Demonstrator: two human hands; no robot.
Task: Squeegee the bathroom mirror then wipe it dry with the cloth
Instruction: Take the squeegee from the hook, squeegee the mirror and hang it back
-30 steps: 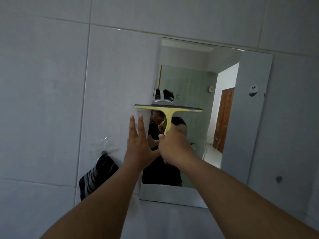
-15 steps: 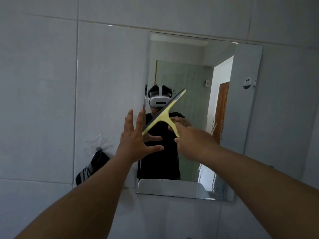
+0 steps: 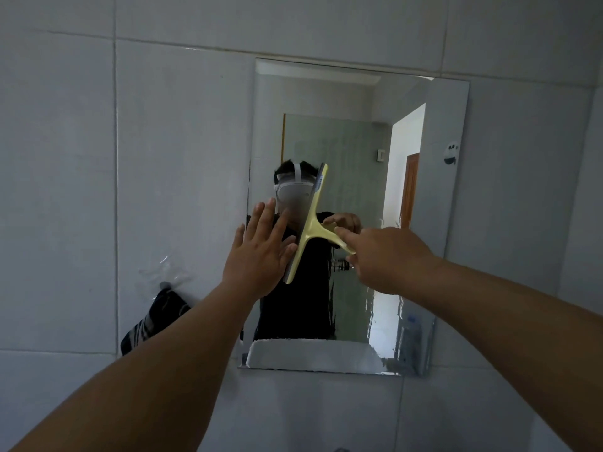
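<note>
Here the right hand (image 3: 388, 259) grips a yellow plastic T-shaped squeegee (image 3: 310, 230) against the mirror (image 3: 359, 151), left hand (image 3: 257, 252) fingers splayed

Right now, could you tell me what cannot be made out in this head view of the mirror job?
- Squeegee blade contact with the mirror: the yellow back hides it.
- Right hand fingers on the handle: hidden behind the hand's back.
- Striped cloth: the left forearm partly covers it.
- Wetness on the glass: streaks show bottom right only; elsewhere too faint.
- Sticker at the mirror's right edge: too small.
</note>
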